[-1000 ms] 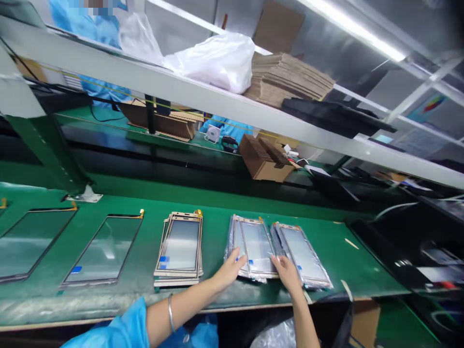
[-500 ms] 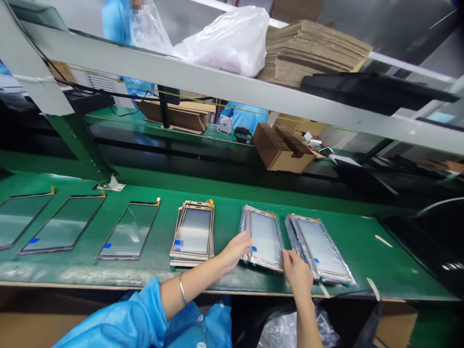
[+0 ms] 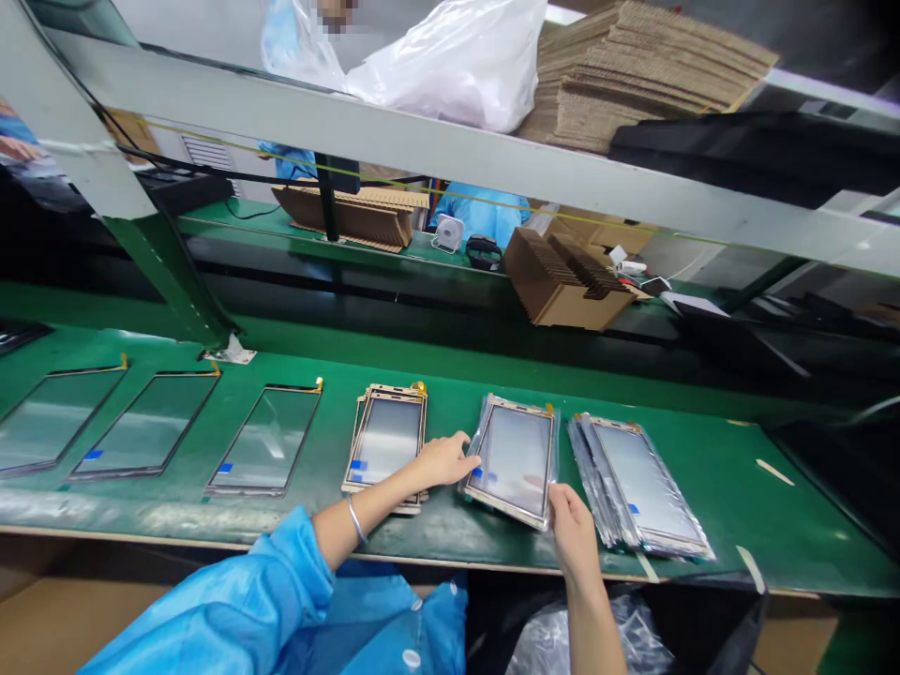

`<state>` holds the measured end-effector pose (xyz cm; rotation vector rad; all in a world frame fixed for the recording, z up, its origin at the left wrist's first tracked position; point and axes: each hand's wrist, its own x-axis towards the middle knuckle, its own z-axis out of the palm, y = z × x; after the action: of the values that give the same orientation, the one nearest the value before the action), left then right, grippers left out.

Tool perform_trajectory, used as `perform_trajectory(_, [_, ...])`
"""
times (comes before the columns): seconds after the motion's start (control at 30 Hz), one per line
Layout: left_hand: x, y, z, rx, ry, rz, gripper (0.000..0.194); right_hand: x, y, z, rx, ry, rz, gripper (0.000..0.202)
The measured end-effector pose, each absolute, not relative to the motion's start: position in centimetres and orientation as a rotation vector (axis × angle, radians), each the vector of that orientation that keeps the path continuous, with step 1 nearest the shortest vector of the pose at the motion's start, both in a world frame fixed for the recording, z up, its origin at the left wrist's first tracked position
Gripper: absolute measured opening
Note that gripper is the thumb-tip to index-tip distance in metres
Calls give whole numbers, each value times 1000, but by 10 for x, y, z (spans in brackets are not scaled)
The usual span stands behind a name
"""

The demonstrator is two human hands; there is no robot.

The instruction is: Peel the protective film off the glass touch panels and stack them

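Between my hands is a framed touch screen panel (image 3: 515,457) with a pale border, a blue tab at its lower left and a gold tab on top. It lies skewed over a stack of plastic-wrapped panels. My left hand (image 3: 444,459) has its thumb on the panel's left edge, the fingers partly hidden. At the lower right corner, my right hand (image 3: 573,520) pinches the edge with closed fingers. Close to my left forearm sits a pile of framed panels (image 3: 390,436). Right of my right hand stands a stack of panels in clear plastic (image 3: 637,492).
Several thin dark-edged glass panels (image 3: 271,436) lie along the left of the green bench (image 3: 710,469). A metal post (image 3: 169,272) rises behind them. An overhead rail (image 3: 450,155) crosses the view. Crumpled plastic (image 3: 555,642) sits below the bench edge.
The top panel has turned, its lower end swinging left out of line with the stack. My left thumb has shifted on its edge. The whole view has also shifted slightly.
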<state>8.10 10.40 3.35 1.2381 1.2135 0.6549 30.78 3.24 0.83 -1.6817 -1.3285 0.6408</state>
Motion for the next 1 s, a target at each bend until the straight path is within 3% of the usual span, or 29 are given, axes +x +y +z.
perform_trajectory(0.1, [86,107,31,1240,1182,573,15,304,34,6,-1661,-1298,636,51])
perform_trajectory(0.3, [105,110,49,1201,1057,673,37,286,33,16,-1608,-1378,562,42])
perform_trajectory(0.5, [136,119,67,1237,918,697,59,283,49,48,-1483,-1418,717,53])
perform_trajectory(0.73, [162,126,85,1383,812,599,37,306,60,81,-1453,-1380,886,62])
perform_trajectory(1.0, [165,126,89,1496,772,526,23,309,50,99,-1538,-1443,898,48])
